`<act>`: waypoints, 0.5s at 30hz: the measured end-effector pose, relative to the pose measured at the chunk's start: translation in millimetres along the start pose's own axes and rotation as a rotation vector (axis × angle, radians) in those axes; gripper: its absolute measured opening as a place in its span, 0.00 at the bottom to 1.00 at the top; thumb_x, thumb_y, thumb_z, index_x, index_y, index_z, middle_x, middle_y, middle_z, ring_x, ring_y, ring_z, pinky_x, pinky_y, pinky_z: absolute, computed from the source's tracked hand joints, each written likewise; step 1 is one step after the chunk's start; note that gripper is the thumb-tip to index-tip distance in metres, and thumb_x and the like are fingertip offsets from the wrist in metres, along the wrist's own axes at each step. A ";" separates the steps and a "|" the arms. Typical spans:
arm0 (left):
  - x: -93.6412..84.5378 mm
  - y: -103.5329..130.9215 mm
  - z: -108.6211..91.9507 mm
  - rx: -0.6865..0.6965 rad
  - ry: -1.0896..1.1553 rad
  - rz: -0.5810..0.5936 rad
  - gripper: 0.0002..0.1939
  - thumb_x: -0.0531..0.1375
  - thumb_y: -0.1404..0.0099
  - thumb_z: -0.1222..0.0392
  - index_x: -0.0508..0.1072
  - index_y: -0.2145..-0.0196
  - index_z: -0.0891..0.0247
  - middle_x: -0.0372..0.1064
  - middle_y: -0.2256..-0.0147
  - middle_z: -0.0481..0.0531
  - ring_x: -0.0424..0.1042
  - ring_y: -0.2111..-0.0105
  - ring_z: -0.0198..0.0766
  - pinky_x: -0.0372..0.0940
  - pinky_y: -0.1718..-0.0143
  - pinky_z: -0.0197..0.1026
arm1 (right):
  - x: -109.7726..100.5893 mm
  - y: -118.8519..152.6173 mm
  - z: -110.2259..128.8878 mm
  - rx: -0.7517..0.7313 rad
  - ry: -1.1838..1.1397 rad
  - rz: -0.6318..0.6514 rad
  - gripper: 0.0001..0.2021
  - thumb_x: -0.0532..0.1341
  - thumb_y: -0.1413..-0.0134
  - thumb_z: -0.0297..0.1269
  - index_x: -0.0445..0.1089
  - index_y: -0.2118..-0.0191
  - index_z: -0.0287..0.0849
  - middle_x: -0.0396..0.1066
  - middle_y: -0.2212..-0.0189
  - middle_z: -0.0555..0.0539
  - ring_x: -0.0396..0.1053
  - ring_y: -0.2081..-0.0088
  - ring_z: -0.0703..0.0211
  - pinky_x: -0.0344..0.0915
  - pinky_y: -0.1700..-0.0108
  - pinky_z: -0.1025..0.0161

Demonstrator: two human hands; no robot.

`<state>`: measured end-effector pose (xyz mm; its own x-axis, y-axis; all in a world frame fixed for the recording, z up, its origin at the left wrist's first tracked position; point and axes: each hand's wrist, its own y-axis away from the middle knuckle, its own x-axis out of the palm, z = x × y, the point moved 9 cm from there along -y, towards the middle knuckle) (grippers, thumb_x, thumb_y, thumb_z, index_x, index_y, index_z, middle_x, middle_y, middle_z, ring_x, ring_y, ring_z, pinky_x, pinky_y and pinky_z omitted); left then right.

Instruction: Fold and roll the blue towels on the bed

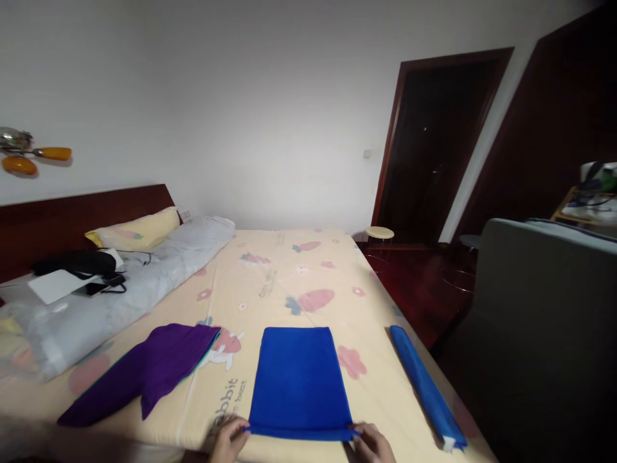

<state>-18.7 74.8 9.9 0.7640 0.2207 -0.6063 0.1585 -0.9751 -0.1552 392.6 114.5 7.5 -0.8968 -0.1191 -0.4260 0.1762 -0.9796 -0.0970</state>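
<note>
Down at the bottom centre of the frame, the left hand and right hand each pinch a near corner of the blue towel, fingers closed on its rolled edge, flat on the bed. A purple cloth lies left, a rolled blue towel right.

The left hand pinches the near left corner of a flat blue towel. The right hand pinches the near right corner. The towel lies on the bed, stretching away from both hands. Just right of the right hand lies a rolled blue towel. Left of the left hand lies a purple cloth, a little apart.
</note>
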 end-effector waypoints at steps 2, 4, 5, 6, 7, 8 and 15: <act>-1.1 -3.7 -5.8 -0.008 0.023 -0.038 0.24 0.55 0.44 0.34 0.74 0.73 0.57 0.74 0.74 0.50 0.73 0.72 0.40 0.70 0.67 0.40 | 3.6 -4.5 3.9 0.071 -0.012 -0.019 0.21 0.50 0.44 0.57 0.69 0.72 0.46 0.74 0.73 0.47 0.72 0.68 0.52 0.69 0.63 0.58; 1.2 -7.4 -11.2 0.000 -0.025 -0.045 0.19 0.54 0.41 0.39 0.73 0.72 0.57 0.72 0.75 0.48 0.72 0.73 0.38 0.69 0.68 0.38 | 6.5 -8.9 6.8 0.110 0.030 -0.042 0.20 0.48 0.42 0.55 0.66 0.72 0.46 0.72 0.75 0.49 0.70 0.69 0.55 0.66 0.65 0.61; 3.4 -9.1 -13.7 0.009 -0.074 -0.043 0.16 0.54 0.39 0.44 0.72 0.71 0.56 0.72 0.74 0.47 0.72 0.72 0.37 0.68 0.67 0.38 | 7.4 -10.8 7.8 0.116 0.081 -0.055 0.19 0.48 0.41 0.53 0.65 0.72 0.46 0.72 0.74 0.49 0.70 0.69 0.55 0.66 0.64 0.61; 6.2 -10.5 -15.9 0.018 -0.137 -0.042 0.12 0.53 0.38 0.50 0.72 0.71 0.56 0.73 0.73 0.47 0.72 0.70 0.37 0.68 0.65 0.37 | 7.9 -12.3 8.5 0.114 0.154 -0.074 0.18 0.47 0.41 0.51 0.65 0.71 0.46 0.72 0.74 0.48 0.70 0.69 0.55 0.65 0.64 0.61; 9.6 -11.5 -17.8 0.028 -0.211 -0.042 0.09 0.53 0.38 0.55 0.72 0.70 0.55 0.73 0.72 0.47 0.72 0.69 0.37 0.68 0.63 0.37 | 8.4 -13.3 8.8 0.103 0.241 -0.095 0.16 0.47 0.41 0.48 0.65 0.71 0.45 0.72 0.73 0.48 0.70 0.69 0.55 0.64 0.63 0.60; 13.6 -11.7 -19.4 0.038 -0.288 -0.045 0.08 0.52 0.40 0.60 0.72 0.69 0.55 0.74 0.70 0.47 0.73 0.67 0.37 0.67 0.60 0.38 | 9.3 -13.7 9.0 0.083 0.333 -0.118 0.15 0.47 0.41 0.45 0.66 0.70 0.45 0.72 0.73 0.47 0.69 0.68 0.55 0.63 0.62 0.60; 29.6 2.8 -26.8 0.026 -0.651 -0.148 0.22 0.48 0.40 0.72 0.72 0.55 0.53 0.72 0.54 0.50 0.67 0.50 0.40 0.59 0.51 0.44 | 24.6 -0.6 -0.7 -0.162 0.711 -0.264 0.17 0.54 0.46 0.39 0.67 0.50 0.45 0.71 0.55 0.39 0.67 0.57 0.46 0.61 0.55 0.52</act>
<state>21.1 78.0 12.4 0.2009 0.3285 -0.9229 0.2108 -0.9345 -0.2867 370.8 112.2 -3.6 -0.4514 0.3010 -0.8400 0.0990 -0.9187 -0.3824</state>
